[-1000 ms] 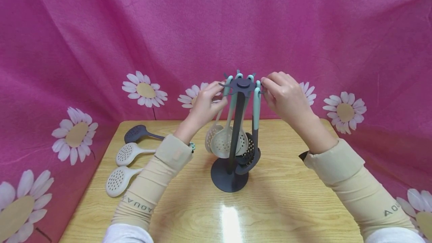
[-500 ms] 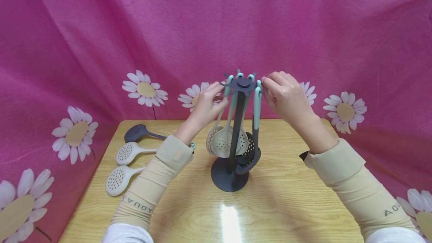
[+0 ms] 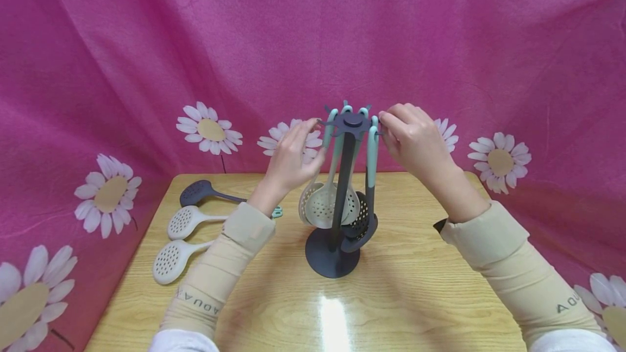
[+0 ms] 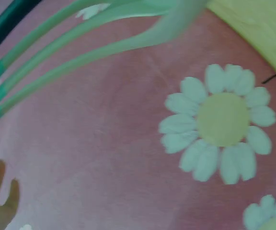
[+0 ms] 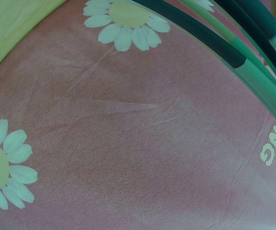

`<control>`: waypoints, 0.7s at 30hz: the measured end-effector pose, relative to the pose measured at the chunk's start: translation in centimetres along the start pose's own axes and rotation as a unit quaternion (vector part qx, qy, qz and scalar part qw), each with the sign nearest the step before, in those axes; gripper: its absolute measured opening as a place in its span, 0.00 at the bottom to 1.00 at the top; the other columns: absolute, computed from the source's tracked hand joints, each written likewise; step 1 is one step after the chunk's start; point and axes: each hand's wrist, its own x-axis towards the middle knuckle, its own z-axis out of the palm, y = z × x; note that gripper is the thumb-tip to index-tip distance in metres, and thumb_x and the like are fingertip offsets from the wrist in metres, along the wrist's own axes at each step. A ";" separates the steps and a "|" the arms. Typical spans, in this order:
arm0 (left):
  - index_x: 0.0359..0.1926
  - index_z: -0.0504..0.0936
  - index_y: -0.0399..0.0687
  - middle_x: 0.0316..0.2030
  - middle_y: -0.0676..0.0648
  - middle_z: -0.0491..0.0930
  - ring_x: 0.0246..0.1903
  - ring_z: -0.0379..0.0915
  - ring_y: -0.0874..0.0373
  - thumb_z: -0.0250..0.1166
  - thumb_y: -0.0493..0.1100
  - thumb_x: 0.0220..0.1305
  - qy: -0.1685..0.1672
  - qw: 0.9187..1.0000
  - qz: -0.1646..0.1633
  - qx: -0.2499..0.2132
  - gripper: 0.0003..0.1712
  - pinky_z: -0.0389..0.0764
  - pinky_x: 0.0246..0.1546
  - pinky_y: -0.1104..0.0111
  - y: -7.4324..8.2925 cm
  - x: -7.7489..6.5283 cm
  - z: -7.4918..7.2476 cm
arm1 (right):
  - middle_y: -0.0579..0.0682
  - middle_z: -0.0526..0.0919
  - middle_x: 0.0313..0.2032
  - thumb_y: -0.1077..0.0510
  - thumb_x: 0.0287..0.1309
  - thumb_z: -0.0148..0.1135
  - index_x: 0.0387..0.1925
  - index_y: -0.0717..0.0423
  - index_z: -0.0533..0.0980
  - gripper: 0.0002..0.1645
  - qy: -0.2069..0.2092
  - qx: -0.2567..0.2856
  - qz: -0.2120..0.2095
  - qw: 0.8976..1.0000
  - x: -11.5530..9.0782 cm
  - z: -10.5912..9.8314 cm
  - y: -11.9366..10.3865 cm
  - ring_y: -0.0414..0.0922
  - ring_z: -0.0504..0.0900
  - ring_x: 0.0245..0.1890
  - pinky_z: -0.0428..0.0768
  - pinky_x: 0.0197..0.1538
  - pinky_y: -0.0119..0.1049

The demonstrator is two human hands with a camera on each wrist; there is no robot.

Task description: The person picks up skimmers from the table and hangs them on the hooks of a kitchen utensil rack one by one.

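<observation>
A dark utensil rack (image 3: 347, 178) stands upright on a round base, hung with several teal-handled utensils. Beige skimmers (image 3: 323, 208) hang on its left and back; a dark skimmer (image 3: 361, 216) and a dark ladle (image 3: 362, 243) hang on the right. My left hand (image 3: 289, 159) is at the left hook, thumb and fingers spread, nothing gripped. In the left wrist view the left hand (image 4: 1, 191) shows apart from the teal handles. My right hand (image 3: 415, 137) has curled fingers and pinches the tip of a right-side hook, beside the hanging handles (image 5: 262, 91).
On the wooden table (image 3: 415, 287), to the left, lie a dark skimmer (image 3: 195, 193) and two beige skimmers, one farther back (image 3: 183, 222) and one nearer (image 3: 169, 261). My left forearm covers parts of their handles. A pink flowered cloth (image 3: 313, 42) hangs behind.
My left hand has let go of the leftmost beige skimmer's handle and drawn slightly left, its fingers opening. The right hand and the rack have stayed in place.
</observation>
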 end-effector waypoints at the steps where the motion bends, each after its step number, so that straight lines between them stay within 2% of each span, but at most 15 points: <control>1: 0.52 0.71 0.33 0.45 0.39 0.76 0.46 0.72 0.49 0.60 0.37 0.50 0.008 1.000 0.012 0.014 0.25 0.69 0.51 0.58 -0.2 -0.4 0.0 | 0.58 0.75 0.25 0.73 0.48 0.55 0.29 0.67 0.73 0.04 0.000 0.000 -0.001 1.000 0.0 0.0 0.0 0.52 0.71 0.24 0.70 0.27 0.41; 7: 0.44 0.74 0.33 0.42 0.37 0.76 0.43 0.71 0.45 0.59 0.35 0.48 0.034 0.992 0.072 0.095 0.19 0.69 0.49 0.54 -2.2 -2.4 0.4 | 0.58 0.75 0.25 0.73 0.49 0.54 0.29 0.67 0.72 0.03 -0.002 0.000 -0.001 1.000 0.1 0.0 0.0 0.52 0.71 0.24 0.70 0.28 0.41; 11: 0.41 0.75 0.33 0.39 0.38 0.77 0.41 0.72 0.45 0.58 0.32 0.47 0.036 0.985 0.088 0.147 0.16 0.71 0.45 0.54 -3.6 -3.7 0.8 | 0.58 0.75 0.25 0.73 0.50 0.54 0.29 0.67 0.73 0.03 -0.003 0.001 0.000 1.000 0.0 0.0 0.0 0.52 0.71 0.24 0.70 0.28 0.41; 16: 0.40 0.76 0.34 0.38 0.39 0.76 0.39 0.72 0.44 0.59 0.31 0.45 -0.002 0.980 0.061 0.188 0.16 0.71 0.43 0.54 -5.4 -6.0 1.2 | 0.58 0.75 0.25 0.72 0.50 0.54 0.29 0.67 0.73 0.03 -0.004 0.000 0.000 1.000 0.0 0.0 -0.1 0.53 0.71 0.24 0.70 0.28 0.41; 18: 0.41 0.76 0.34 0.39 0.39 0.76 0.40 0.72 0.45 0.60 0.32 0.46 -0.034 0.979 0.035 0.198 0.16 0.71 0.44 0.55 -6.1 -7.0 1.3 | 0.58 0.75 0.25 0.73 0.49 0.54 0.29 0.67 0.73 0.03 -0.003 0.000 0.000 1.000 0.0 0.0 -0.1 0.53 0.71 0.24 0.70 0.28 0.41; 21: 0.44 0.75 0.36 0.40 0.40 0.76 0.41 0.71 0.46 0.60 0.33 0.48 -0.087 0.973 -0.010 0.215 0.18 0.70 0.45 0.56 -7.1 -8.7 1.4 | 0.58 0.75 0.25 0.73 0.49 0.54 0.29 0.67 0.73 0.03 -0.003 0.000 0.000 1.000 0.0 0.0 -0.1 0.53 0.71 0.24 0.70 0.28 0.41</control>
